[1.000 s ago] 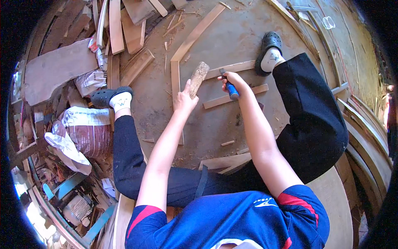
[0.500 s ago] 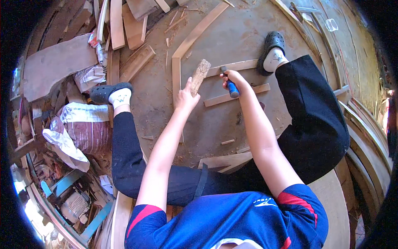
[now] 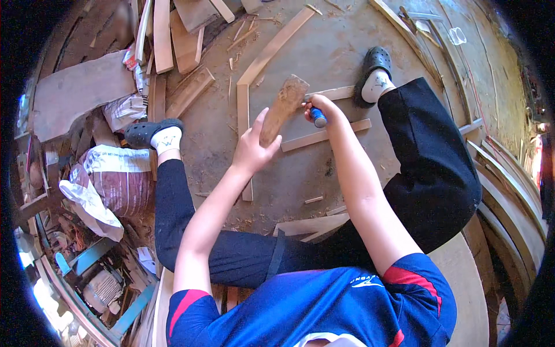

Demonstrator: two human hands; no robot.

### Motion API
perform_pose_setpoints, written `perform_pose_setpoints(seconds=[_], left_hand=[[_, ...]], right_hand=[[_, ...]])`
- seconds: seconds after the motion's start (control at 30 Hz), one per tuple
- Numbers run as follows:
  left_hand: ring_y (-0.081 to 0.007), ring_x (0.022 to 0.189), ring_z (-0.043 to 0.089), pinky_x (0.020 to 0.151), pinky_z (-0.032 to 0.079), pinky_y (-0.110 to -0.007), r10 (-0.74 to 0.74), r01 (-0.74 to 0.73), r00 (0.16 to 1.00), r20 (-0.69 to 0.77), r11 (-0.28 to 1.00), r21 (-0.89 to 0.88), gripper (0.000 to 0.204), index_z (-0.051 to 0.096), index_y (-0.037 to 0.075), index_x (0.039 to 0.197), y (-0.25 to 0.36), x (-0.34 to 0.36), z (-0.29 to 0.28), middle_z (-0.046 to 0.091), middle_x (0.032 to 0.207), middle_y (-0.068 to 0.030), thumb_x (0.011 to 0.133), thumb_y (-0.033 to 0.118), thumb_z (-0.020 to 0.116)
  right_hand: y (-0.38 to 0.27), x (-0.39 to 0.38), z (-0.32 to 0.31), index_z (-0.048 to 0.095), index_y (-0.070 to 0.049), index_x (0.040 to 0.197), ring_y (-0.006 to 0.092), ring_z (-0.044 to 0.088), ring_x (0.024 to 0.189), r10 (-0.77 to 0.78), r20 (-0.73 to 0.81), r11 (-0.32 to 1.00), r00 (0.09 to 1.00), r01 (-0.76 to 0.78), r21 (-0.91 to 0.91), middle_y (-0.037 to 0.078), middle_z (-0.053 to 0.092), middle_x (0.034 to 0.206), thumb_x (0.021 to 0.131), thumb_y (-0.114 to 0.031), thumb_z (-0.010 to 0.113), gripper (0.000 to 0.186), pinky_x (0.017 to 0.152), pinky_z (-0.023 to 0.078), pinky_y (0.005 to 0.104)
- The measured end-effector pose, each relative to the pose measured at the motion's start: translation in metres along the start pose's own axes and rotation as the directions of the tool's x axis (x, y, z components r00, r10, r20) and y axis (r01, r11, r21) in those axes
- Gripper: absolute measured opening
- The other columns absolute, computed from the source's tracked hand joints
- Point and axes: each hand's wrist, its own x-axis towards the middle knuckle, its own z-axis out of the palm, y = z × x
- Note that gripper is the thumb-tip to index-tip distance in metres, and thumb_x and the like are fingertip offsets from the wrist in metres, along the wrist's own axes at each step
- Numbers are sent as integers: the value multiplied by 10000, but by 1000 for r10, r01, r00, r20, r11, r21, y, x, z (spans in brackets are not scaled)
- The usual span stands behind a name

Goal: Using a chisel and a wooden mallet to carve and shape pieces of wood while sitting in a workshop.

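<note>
My left hand [image 3: 252, 149] grips the lower end of a rough wooden block [image 3: 283, 110], raised above the floor and tilted up to the right. To its right, my right hand [image 3: 324, 109] is closed round a blue-handled chisel [image 3: 318, 117]. The chisel's butt end faces back toward me, and its blade is hidden behind my fingers and the block. Beneath that hand lies a light wooden strip [image 3: 338, 92], partly covered by the block and hand. It forms part of an angled arrangement with a long wooden strip [image 3: 277, 46] and a wooden upright piece [image 3: 243, 115].
A loose wooden batten [image 3: 324, 136] lies just nearer than the chisel. My shoes, a left clog [image 3: 141, 134] and a right clog [image 3: 376, 61], flank the work. Stacked boards [image 3: 163, 40], a filled sack [image 3: 118, 179] and a motor [image 3: 104, 289] crowd the left. Curved timbers [image 3: 509, 191] line the right.
My left hand has lifted the wooden block up toward me, and its top now overlaps the area by the chisel. My right hand stays nearly in place, with the chisel handle tilted slightly differently.
</note>
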Motion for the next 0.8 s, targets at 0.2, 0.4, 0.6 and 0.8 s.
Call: perform_pose_setpoints(seconds=[0.2,0.4,0.6,0.8], left_hand=[[-348,739,640,628,528,-416,501,-505,860,-95,863,-16,742,363,178,1399,28,-23,-4,620,835,-176,772,343,723],[-346,694,627,623,529,-428,380,-380,925,14,925,-5,766,384,112,1381,30,-29,9,608,812,-170,731,274,755],[-319,611,595,563,515,-414,210,-218,976,65,961,168,743,398,149,1381,32,-22,1,563,730,-141,740,284,748],[-320,634,604,583,524,-407,486,-488,873,-50,871,-64,711,438,158,1358,38,-30,-7,569,743,-152,740,324,748]], right_hand=[[-2,-19,4,528,-82,796,124,480,473,4,10,1000,1000,-3,-28,-1,465,545,908,-167,415,180,415,399,269],[-10,-63,21,510,-59,798,170,509,509,0,-70,994,998,8,113,49,518,638,847,-104,426,107,457,425,301],[-10,-52,22,496,-59,817,196,515,523,-92,-102,972,990,67,-226,84,535,695,836,-122,457,77,475,416,363],[-18,-36,11,471,-6,865,139,482,496,-25,-24,991,999,28,129,78,533,714,770,27,414,115,449,460,269]])
